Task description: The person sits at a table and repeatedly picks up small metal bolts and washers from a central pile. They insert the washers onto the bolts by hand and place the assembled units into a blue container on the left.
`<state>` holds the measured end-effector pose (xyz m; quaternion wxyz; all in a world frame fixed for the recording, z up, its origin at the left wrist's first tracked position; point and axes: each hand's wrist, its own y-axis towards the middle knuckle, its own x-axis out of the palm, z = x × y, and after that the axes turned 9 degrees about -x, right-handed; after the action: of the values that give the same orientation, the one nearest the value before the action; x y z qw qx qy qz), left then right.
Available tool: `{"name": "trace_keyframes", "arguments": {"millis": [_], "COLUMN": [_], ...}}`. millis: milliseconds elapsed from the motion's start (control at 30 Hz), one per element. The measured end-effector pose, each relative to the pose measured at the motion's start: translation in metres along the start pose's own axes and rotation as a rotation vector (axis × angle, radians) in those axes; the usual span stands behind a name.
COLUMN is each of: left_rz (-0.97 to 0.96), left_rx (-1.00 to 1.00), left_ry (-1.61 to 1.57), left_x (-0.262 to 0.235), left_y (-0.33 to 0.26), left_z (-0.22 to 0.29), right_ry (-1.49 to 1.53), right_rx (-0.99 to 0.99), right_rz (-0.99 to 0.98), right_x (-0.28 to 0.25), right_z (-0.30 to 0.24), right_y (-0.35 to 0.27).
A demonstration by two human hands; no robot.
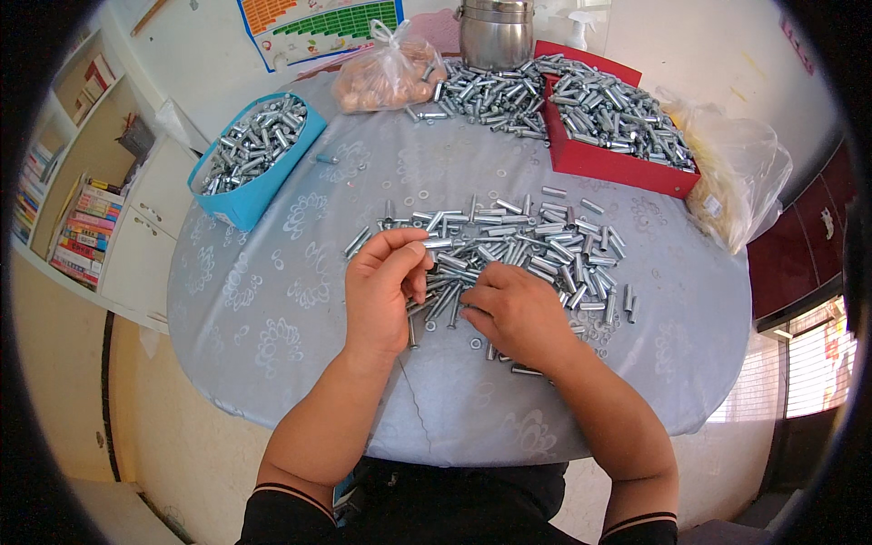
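Note:
My left hand (pixel 386 282) is raised over the near left side of a pile of metal fasteners, thumb and forefinger pinched together. A short silver metal sleeve (pixel 439 243) juts right from these fingertips, and the other fingers curl in. Close by on the right, my right hand (pixel 516 309) reaches down to the pile with bent fingers; whatever its fingertips grip is hidden. Around both hands lie loose silver sleeves (pixel 542 264), long thin bolts (pixel 453 313) and small nuts (pixel 475 343). Flat washers (pixel 595 338) are scattered right of my right hand.
A blue bin (pixel 250 202) full of fasteners stands at the far left. At the back are a bag of round brown items (pixel 386 82), a steel pot (pixel 496 36) and a red box (pixel 618 173) heaped with fasteners. A clear plastic bag (pixel 740 182) sits at the right edge.

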<state>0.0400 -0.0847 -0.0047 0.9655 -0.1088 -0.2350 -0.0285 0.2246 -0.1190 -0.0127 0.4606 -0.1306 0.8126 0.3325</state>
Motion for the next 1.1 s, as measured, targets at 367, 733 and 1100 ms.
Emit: {"name": "trace_keyframes", "arguments": {"millis": [367, 733, 1100], "left_rz": [-0.097, -0.149, -0.186], "left_rx": [-0.118, -0.092, -0.101], "left_ry": [0.105, 0.146, 0.184], "left_x": [0.009, 0.012, 0.012], "left_y": [-0.010, -0.009, -0.009], "left_z": [-0.005, -0.012, -0.011], "right_ry": [0.781, 0.641, 0.708], "right_rx": [0.536, 0.452, 0.421], "right_rz": [0.527, 0.462, 0.457], "right_x": [-0.011, -0.018, -0.019], "right_z": [0.003, -0.001, 0.006], "right_y": [-0.007, -0.008, -0.011]}}
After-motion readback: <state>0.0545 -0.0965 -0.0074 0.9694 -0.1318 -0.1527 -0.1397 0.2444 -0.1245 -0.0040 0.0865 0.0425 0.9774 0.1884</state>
